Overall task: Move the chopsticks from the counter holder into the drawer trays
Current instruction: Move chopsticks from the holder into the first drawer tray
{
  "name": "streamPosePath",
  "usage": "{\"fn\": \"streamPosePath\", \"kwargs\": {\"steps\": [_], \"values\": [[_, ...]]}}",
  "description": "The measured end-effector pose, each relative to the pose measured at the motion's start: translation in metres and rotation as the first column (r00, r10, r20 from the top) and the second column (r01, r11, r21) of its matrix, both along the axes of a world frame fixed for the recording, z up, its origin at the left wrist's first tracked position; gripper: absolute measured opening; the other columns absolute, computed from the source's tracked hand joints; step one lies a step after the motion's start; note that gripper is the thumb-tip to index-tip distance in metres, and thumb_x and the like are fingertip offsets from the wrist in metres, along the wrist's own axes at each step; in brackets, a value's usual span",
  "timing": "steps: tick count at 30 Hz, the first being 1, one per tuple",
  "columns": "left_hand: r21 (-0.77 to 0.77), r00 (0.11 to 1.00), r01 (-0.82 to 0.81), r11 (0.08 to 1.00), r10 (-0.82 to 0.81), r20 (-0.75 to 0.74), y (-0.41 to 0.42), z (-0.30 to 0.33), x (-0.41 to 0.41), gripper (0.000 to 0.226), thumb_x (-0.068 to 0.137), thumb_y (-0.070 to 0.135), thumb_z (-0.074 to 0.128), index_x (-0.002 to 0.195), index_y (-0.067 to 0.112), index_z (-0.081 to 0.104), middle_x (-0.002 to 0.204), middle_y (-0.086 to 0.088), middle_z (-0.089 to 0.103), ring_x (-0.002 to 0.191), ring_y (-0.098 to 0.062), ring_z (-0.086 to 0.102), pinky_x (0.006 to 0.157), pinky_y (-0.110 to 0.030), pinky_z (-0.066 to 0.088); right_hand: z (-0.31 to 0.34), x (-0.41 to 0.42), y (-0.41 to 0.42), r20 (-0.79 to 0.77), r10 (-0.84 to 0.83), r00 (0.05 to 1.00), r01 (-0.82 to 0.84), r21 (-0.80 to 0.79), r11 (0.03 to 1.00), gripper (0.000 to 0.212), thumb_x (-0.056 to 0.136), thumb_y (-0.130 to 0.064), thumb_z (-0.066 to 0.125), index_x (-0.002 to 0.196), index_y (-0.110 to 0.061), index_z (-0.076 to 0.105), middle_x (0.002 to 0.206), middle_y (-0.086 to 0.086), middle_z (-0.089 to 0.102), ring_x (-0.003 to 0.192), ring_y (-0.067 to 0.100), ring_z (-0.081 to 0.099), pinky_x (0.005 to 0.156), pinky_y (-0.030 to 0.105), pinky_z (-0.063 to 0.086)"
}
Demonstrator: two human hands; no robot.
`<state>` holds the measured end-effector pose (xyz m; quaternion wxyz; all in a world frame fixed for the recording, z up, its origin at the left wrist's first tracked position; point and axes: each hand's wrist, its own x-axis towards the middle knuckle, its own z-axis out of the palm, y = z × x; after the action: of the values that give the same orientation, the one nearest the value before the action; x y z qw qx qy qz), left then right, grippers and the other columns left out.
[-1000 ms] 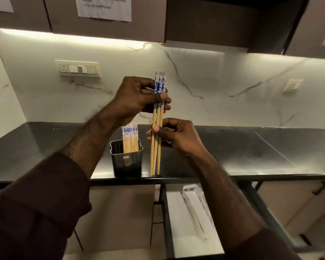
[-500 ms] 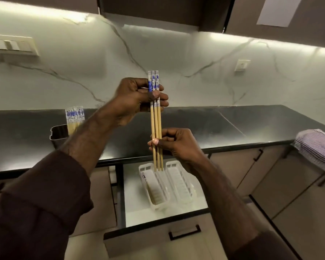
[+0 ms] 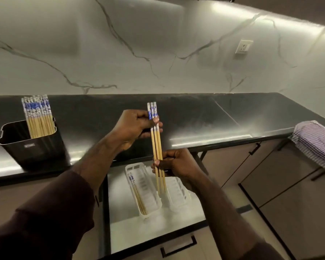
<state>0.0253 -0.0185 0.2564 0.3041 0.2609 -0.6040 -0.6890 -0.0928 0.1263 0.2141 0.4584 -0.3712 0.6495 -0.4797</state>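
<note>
**Some Chopsticks In, Many More To Go**

While both hands hold a little bunch of chopsticks (image 3: 156, 145) straight up and down, the bunch hangs just above the open drawer (image 3: 184, 215). The left hand (image 3: 134, 127) is closed around the blue and white tops. The right hand (image 3: 174, 163) is closed around the plain wood lower down. It looks like three or four sticks, but I cannot count them for sure.

Inside the drawer sit two white trays, side by side. The left tray (image 3: 155, 205) already has a few chopsticks (image 3: 137, 192) lying flat in it. The right tray (image 3: 182, 198), right under the held bunch, looks like it has none yet (the right hand hides part of it).

Up on the counter (image 3: 223, 117), well to the left of the drawer, the dark holder (image 3: 34, 151) has a big bunch of chopsticks (image 3: 38, 117) standing in it. So I think the job has only just started. Most sticks are not moved yet.

The holder has a small label on its front, but it is too tiny to read. No other words can be read.
</note>
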Motion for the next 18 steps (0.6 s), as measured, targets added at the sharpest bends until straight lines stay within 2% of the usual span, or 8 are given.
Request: {"fn": "streamPosePath", "kwargs": {"steps": [3,7,12,18], "values": [[0.079,0.995,-0.038,0.996,0.03,0.097,-0.012,-0.042,-0.008,0.019,0.083,0.013,0.07,0.1,0.004,0.069,0.088,-0.012,0.076,0.083,-0.022,0.075,0.062,-0.024,0.058,-0.023,-0.008,-0.009,0.037,-0.007,0.999,0.002,0.133,0.991,0.007,0.088,-0.005,0.068,0.093,-0.007,0.074,0.087,0.011,0.077,0.083,0.022,0.076,0.07,0.028,0.06],[0.118,0.968,-0.035,0.992,0.004,0.252,-0.015,-0.104,-0.013,0.019,0.084,0.019,0.07,0.092,0.003,0.068,0.082,-0.012,0.076,0.076,-0.022,0.075,0.06,-0.023,0.058,-0.054,-0.021,-0.016,0.038,0.036,0.999,-0.047,0.323,0.945,0.011,0.09,-0.003,0.065,0.097,0.002,0.072,0.09,0.017,0.076,0.083,0.026,0.076,0.072,0.032,0.062],[0.26,0.922,-0.052,0.964,-0.054,0.384,-0.008,-0.171,-0.017,0.021,0.084,0.021,0.073,0.09,0.001,0.071,0.08,-0.014,0.076,0.075,-0.027,0.075,0.063,-0.03,0.061,-0.098,-0.04,-0.022,0.096,0.1,0.99,-0.135,0.496,0.858,0.012,0.088,0.001,0.066,0.097,0.005,0.072,0.088,0.018,0.076,0.078,0.026,0.075,0.069,0.033,0.062],[0.344,0.87,-0.128,0.93,-0.062,0.49,0.003,-0.224,-0.023,0.019,0.086,0.02,0.071,0.088,0.001,0.072,0.081,-0.017,0.076,0.074,-0.028,0.075,0.06,-0.029,0.06,-0.143,-0.065,-0.035,0.171,0.201,0.965,-0.264,0.635,0.726,0.019,0.084,0.003,0.071,0.101,0.012,0.069,0.09,0.022,0.075,0.075,0.028,0.075,0.066,0.034,0.062]]}}
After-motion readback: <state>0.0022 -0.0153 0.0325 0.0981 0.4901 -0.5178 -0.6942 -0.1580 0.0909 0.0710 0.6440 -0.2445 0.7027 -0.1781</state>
